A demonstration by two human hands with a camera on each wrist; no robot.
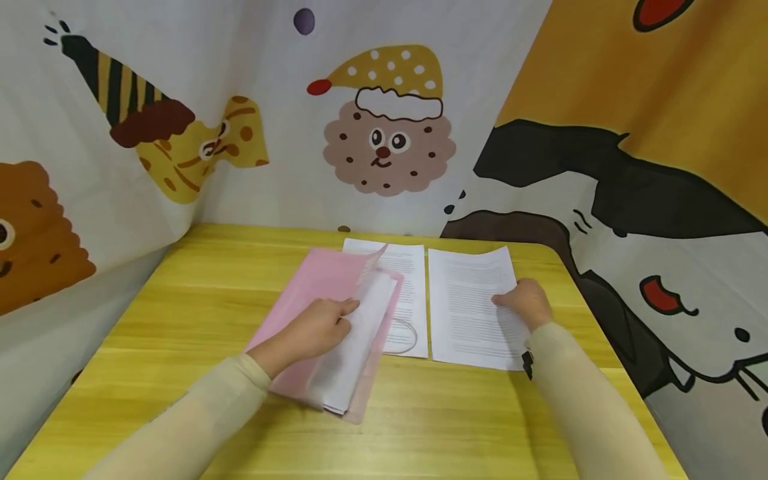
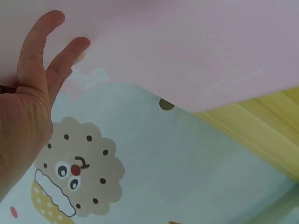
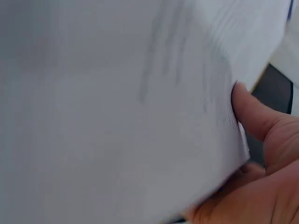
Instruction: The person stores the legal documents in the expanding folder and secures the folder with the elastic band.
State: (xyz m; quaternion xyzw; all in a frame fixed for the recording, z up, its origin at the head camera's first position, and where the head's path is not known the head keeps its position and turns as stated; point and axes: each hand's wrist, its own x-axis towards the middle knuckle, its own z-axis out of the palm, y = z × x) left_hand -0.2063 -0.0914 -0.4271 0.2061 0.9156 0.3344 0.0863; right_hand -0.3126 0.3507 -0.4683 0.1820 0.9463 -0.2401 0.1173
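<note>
A translucent pink folder [image 1: 324, 273] lies at a slant on the table, its top cover partly lifted and white papers [image 1: 360, 357] showing inside. My left hand [image 1: 318, 327] rests over the folder near the cover's loose edge. In the left wrist view, its fingers [image 2: 32, 60] extend against the pink cover. My right hand [image 1: 528, 303] pinches the right edge of the printed paper [image 1: 471, 310], thumb on top; in the right wrist view that paper [image 3: 117, 130] bends up close to the camera. Another printed sheet [image 1: 414, 280] lies between them, partly covered by the folder.
A thin pale loop [image 1: 413, 333] lies over the middle sheet beside the folder. The yellow wood-grain table [image 1: 420, 427] carries everything. A cartoon-printed curtain [image 1: 270, 193] hangs at its back and right edges. A small black piece [image 1: 527, 365] sits at my right cuff.
</note>
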